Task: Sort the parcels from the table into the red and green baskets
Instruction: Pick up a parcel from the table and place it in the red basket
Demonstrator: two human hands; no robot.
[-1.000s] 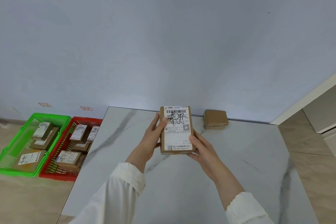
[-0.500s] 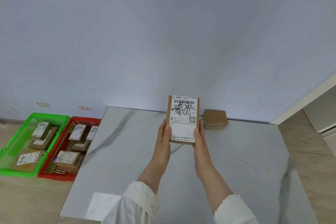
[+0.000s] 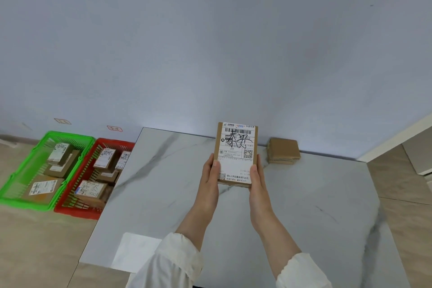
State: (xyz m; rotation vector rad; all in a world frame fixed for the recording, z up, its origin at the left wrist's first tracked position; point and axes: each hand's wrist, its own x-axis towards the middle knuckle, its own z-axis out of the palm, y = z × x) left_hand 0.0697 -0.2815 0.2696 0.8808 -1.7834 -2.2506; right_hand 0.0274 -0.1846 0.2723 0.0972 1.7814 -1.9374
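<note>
Though adjacent, green basket point(image 3: 70, 136), red basket point(image 3: 77, 213), parcels point(image 3: 104, 158) in each

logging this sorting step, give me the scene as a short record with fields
held parcel: lifted above the table, printed side facing camera
left hand: grips held parcel's left edge
right hand: grips held parcel's right edge
other parcel: at the table's far edge, plain side up
red basket: left of the table, holds sorted parcels
green basket: left of red basket, holds sorted parcels too
</note>
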